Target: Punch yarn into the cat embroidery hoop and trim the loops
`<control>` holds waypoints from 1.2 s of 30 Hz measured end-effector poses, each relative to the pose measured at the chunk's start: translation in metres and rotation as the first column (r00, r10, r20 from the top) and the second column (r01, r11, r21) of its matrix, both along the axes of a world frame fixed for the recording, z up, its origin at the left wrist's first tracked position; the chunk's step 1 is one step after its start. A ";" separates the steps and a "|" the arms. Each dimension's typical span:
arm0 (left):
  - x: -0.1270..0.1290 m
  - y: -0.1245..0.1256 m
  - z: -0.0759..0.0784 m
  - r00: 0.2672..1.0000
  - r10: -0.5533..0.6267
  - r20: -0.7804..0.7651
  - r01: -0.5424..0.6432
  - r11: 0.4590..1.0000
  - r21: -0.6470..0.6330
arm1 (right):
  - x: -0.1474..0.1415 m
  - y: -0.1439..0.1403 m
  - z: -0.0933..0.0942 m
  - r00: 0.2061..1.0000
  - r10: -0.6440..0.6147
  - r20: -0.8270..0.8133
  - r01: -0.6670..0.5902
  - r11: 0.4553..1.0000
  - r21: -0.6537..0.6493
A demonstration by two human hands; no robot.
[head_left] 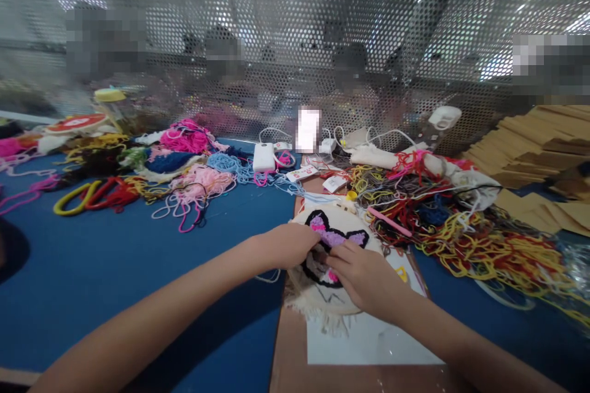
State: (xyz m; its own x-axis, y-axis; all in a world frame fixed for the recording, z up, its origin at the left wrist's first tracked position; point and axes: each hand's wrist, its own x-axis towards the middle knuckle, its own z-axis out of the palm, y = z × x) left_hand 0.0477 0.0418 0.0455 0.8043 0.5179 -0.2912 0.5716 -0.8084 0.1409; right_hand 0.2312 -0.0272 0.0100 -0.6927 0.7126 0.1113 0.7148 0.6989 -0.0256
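Your left hand (288, 244) and right hand (364, 279) both grip the round cloth embroidery hoop (322, 258) with purple-and-black tufting; tugging could loosen stitches

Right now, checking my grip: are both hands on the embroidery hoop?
Yes, the left hand and right hand both rest on the embroidery hoop.

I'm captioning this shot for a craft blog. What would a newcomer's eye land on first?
Both hands, left hand and right hand, press on an embroidery hoop with a black-and-purple tufted figure, at centre on a brown board. To its right sprawls a tangle of yellow and red yarn; pink and blue skeins lie behind on the blue table.
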 end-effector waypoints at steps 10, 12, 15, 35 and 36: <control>0.009 -0.023 -0.001 0.996 0.052 -0.071 -0.043 0.991 0.126 | -0.003 -0.007 -0.010 0.996 -0.091 0.006 0.090 0.994 0.065; 0.006 -0.025 -0.007 0.998 0.055 -0.027 -0.051 0.989 0.136 | -0.002 -0.008 -0.010 0.995 -0.093 0.021 0.092 0.993 0.070; 0.003 -0.026 -0.013 1.000 0.013 0.009 -0.014 0.990 0.137 | -0.003 -0.008 -0.009 0.995 -0.095 0.043 0.092 0.993 0.073; -0.002 -0.002 0.007 0.958 -0.279 -0.059 0.274 0.958 -0.089 | -0.010 -0.013 -0.010 0.991 -0.128 0.037 0.123 0.985 0.124; -0.003 -0.002 0.008 0.961 -0.271 -0.056 0.264 0.959 -0.100 | -0.010 -0.013 -0.009 0.991 -0.126 0.035 0.121 0.985 0.123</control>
